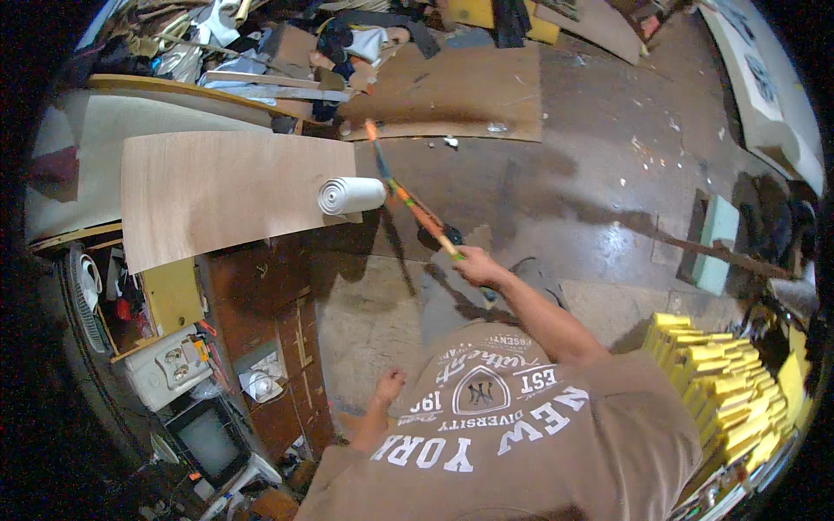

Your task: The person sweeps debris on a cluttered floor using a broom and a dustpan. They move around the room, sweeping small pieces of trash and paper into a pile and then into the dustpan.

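**Right hand gripping a striped stick over the floor; left hand loosely curled, holding nothing**

- Right hand (476, 265): arm stretched forward, fingers wrapped tight round the near end of a long thin stick (408, 195). Stick is banded orange, green and dark; it slants up and left from the hand, far tip blurred, above the near edge of a brown board (452, 91) lying on the floor.
- Left hand (388, 385): low, beside the person's chest, fingers curled in toward the palm, nothing seen in it. Cannot tell whether fully fisted.
- Person wears a tan T-shirt (556, 443) with white lettering; it fills the lower middle of the view.
- Bench on the left: a pale plywood sheet (217, 191) lies across it, overhanging. A white paper roll (350, 195) rests on its side at the sheet's right edge, just beside the stick's middle, apparently not touching it.
- Below the bench's front edge: a small screen (208, 438), a white box (169, 365), a fan (87, 291).
- Floor (599, 174): grey concrete, scuffed, speckled with white flecks.
- Lower right: stack of yellow blocks (721, 391). Pale green block (717, 243) standing further back, a dark bar lying past it.
- Far top: heap of scrap wood and cloth (261, 48).
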### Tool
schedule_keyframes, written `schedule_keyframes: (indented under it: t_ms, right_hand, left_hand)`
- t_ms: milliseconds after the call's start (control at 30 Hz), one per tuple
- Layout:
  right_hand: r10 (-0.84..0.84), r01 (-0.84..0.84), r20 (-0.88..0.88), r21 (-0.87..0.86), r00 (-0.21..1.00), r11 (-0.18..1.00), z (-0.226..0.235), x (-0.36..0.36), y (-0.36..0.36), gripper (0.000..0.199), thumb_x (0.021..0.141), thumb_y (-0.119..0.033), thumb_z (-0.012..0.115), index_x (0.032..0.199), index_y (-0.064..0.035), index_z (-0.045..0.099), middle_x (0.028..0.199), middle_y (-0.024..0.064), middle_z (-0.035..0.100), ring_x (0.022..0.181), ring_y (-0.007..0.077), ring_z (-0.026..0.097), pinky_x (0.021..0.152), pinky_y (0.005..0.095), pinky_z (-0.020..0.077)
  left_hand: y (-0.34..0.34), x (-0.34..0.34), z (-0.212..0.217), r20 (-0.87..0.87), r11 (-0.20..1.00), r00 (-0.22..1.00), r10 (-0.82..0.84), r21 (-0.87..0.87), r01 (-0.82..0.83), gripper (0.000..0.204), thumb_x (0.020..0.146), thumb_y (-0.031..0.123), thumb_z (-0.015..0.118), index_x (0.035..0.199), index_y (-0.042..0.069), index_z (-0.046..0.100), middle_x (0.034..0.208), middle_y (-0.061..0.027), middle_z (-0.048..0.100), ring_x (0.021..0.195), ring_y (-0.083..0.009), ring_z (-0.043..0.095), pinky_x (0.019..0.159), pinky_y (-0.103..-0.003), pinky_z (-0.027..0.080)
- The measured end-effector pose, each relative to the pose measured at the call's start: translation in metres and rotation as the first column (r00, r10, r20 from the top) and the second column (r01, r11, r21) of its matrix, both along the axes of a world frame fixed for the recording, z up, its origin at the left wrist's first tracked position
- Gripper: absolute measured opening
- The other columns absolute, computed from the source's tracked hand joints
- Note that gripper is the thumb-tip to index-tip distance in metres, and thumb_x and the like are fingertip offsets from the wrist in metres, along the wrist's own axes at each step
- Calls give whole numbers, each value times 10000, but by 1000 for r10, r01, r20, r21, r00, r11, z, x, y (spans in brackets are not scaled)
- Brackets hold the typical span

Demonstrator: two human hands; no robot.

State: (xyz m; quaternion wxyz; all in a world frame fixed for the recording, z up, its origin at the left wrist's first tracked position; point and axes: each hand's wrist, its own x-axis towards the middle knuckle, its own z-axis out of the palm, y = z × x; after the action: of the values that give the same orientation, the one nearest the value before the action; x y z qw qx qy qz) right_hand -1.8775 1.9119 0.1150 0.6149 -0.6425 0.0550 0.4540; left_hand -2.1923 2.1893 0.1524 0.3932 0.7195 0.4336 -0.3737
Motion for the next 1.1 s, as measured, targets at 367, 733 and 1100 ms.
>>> schedule_keyframes:
  t_ms: [367,733,1100]
  right_hand:
    - [244,-162,107,-494,964,854,-210,218,236,294,709,-247,497,860,-15,598,858,172,607,801,334,578,665,382,453]
    - [-91,153,160,-436,983,887,29,151,151,400,799,-234,458,1174,-100,419,955,227,562,901,412,523,763,449,417]
    - [-184,221,125,-653,975,724,-94,182,118,349,739,-188,494,1064,-63,515,973,213,564,925,366,528,776,420,422]
  left_hand:
    - [94,71,-10,-50,938,938,344,-31,-345,292,805,232,551,1002,16,539,892,-77,583,740,-154,551,627,-269,429]
    - [181,194,-7,-130,954,948,292,-38,-299,325,786,244,574,1050,61,521,831,-24,578,787,-116,530,622,-269,403]
    - [186,211,4,-94,937,934,344,-34,-348,345,796,194,557,1098,47,480,834,-15,574,713,-108,545,582,-230,396]
